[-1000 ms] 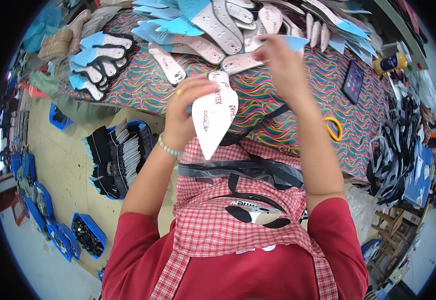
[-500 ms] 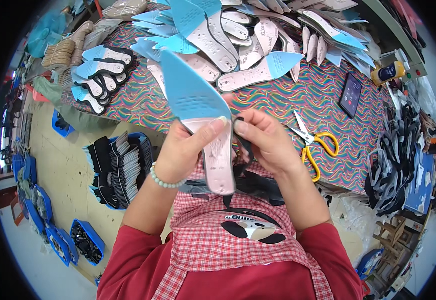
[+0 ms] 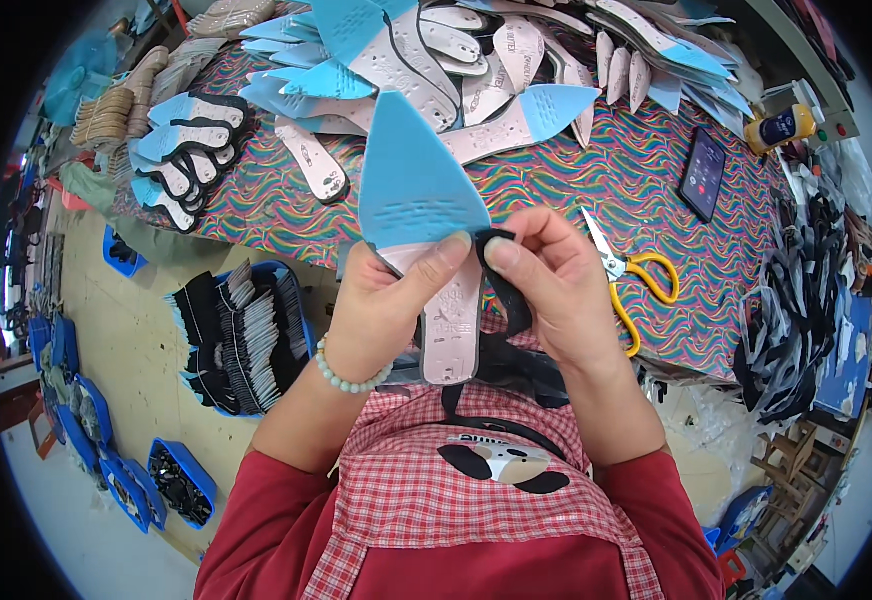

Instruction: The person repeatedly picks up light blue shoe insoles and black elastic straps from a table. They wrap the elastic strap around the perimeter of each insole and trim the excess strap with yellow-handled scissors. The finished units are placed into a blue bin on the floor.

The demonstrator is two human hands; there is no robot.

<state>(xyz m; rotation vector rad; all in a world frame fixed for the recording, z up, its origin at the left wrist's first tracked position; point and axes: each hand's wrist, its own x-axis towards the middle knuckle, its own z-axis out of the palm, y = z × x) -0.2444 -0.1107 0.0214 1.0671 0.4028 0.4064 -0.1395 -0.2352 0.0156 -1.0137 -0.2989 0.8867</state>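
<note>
One insole in left grip

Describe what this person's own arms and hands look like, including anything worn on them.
Red sleeves end near the elbows, leaving both forearms uncovered. The left hand is ungloved, with a bracelet of round, pale green beads at its wrist. The right hand is ungloved too, its wrist without a bracelet.

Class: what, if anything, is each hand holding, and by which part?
The left hand holds the insole at its middle, just below the blue section. The right hand pinches a black strip near its upper end, by the insole's right edge.
</note>
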